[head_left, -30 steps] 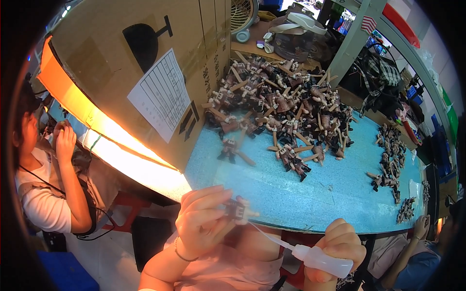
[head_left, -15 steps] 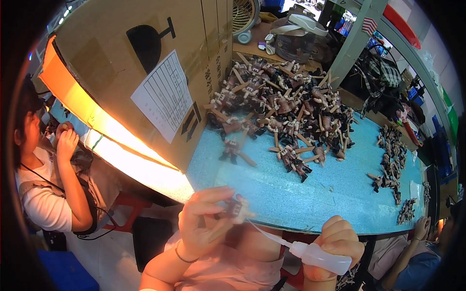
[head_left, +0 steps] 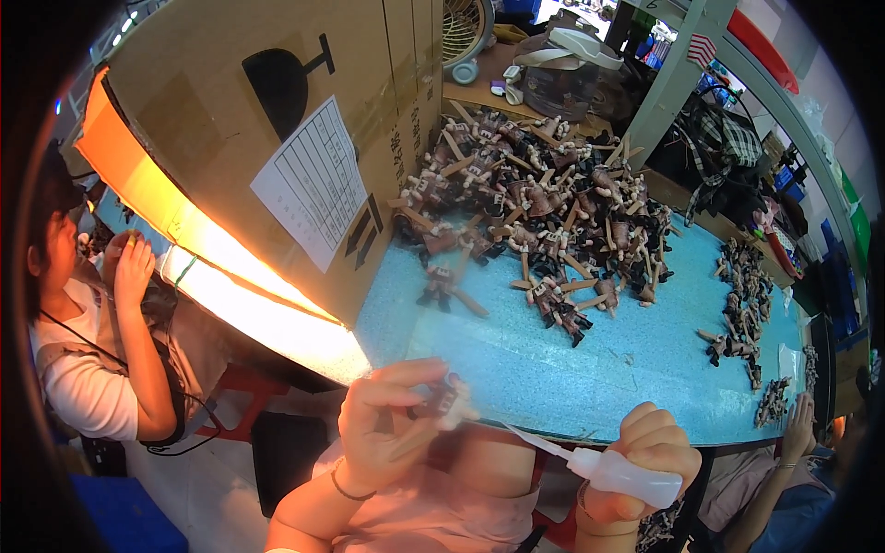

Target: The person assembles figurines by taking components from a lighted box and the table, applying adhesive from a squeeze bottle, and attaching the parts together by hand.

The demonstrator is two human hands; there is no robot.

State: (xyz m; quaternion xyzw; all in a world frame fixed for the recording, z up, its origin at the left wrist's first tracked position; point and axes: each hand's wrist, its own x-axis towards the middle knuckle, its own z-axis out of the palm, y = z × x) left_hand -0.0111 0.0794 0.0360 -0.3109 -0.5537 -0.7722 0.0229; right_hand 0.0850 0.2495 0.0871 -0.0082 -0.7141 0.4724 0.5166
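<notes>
My left hand [head_left: 380, 419] pinches a small toy figure [head_left: 448, 404] in brown and pale tones between thumb and fingers, above the near table edge. A flat tan piece slants down from the figure beside my palm. In my closed right hand [head_left: 656, 444] lies a white squeeze bottle [head_left: 627, 476]. Its long thin nozzle [head_left: 536, 442] points left toward the figure, with a gap between tip and figure. Beyond my hands, a large heap of similar toy figures [head_left: 544, 207] covers the back of the blue tabletop [head_left: 516, 359].
A tall cardboard box [head_left: 369, 111] stands at the left of the table, lit orange along its edge. More toy figures [head_left: 742, 300] lie in a row at the right. A metal post [head_left: 678, 88] rises behind. Another person [head_left: 101, 369] sits at left; a co-worker's hand [head_left: 798, 429] shows at right.
My right hand and the bottle have shifted a little right and up, drawing the nozzle tip away from the figure. My left hand has barely moved.
</notes>
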